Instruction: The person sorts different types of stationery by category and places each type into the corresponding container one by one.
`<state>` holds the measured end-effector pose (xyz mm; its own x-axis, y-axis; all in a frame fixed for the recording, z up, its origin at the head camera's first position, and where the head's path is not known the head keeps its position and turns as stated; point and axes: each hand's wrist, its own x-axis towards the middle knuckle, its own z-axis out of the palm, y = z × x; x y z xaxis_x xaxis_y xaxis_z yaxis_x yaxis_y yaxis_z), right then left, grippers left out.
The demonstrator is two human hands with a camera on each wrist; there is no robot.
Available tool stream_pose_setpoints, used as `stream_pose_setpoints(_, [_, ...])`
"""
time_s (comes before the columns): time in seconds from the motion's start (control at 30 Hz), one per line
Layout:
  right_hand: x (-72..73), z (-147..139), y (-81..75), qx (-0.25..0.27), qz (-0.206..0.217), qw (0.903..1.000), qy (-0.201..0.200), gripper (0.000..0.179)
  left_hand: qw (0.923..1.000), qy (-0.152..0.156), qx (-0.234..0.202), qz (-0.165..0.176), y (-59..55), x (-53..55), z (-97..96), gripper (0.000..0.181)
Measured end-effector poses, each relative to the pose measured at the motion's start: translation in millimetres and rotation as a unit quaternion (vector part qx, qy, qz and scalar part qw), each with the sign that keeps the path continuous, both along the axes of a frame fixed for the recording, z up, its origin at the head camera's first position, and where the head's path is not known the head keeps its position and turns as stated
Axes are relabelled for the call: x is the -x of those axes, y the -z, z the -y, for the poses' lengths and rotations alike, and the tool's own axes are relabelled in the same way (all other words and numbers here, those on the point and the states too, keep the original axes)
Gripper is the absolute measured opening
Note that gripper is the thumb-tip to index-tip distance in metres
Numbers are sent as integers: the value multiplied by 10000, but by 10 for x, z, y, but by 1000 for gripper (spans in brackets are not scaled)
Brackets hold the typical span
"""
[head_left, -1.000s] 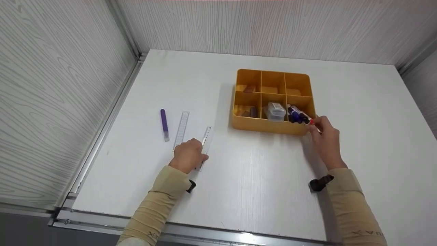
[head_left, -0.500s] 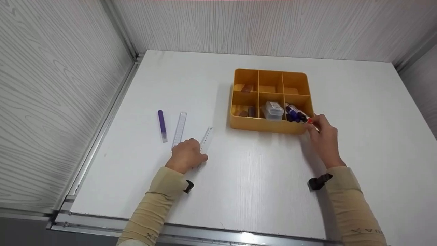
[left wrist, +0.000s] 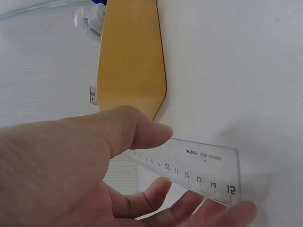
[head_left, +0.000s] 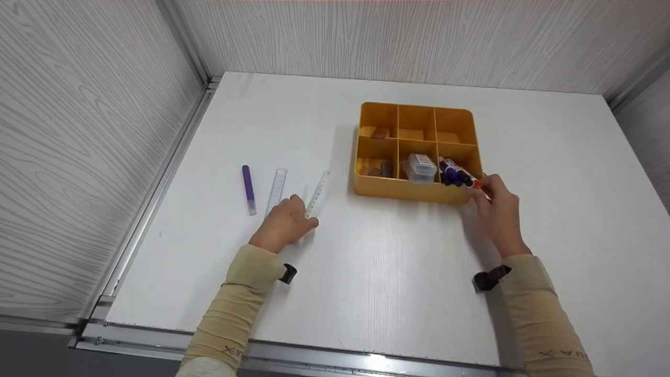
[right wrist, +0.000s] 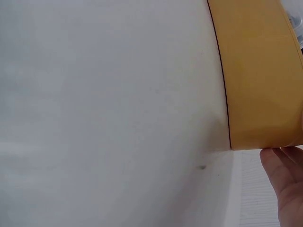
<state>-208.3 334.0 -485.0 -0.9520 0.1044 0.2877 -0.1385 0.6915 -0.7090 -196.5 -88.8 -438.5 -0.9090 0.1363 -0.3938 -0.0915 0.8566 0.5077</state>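
My left hand (head_left: 285, 222) pinches a clear plastic ruler (head_left: 317, 193) between thumb and fingers. Its far end slants up off the table, toward the box; the left wrist view shows the ruler's printed numbers (left wrist: 177, 170). A second clear ruler (head_left: 278, 183) lies flat just left of it, its near end hidden under that hand. Farther left lies a purple pen with a clear tip cover (head_left: 248, 187). My right hand (head_left: 500, 217) grips the front right corner of a yellow divided box (head_left: 408, 189), thumb at the front and fingers along the side (right wrist: 279, 172).
Several markers (head_left: 453, 172), one with a red end, lean in the box's front right compartment. A clear plastic case (head_left: 420, 167) stands in the middle front one. Small brown pieces (head_left: 386, 168) lie at front left. Pale walls (head_left: 335, 42) border the white table.
My left hand has moved a little away from me, and the ruler it pinches has lifted from flat on the table to tilted. The right hand has stayed at the box's corner.
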Motion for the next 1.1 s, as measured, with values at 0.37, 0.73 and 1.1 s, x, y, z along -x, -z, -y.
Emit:
stream_pose_setpoints(0.37, [-2, 22, -24, 126, 71, 9999, -31, 28, 9975, -91, -491, -490, -211, 181, -82, 36])
stream_pose_setpoints(0.73, [9, 11, -22, 91, -12, 10000, -15, 24, 9949, -5, -650, -771, -495, 401, -283, 40])
stream_pose_setpoints(1.1, [-1, 0, -10, 87, -75, 9999, 0, 23, 9806, 431, -136, -1909, -698, 678, -563, 26])
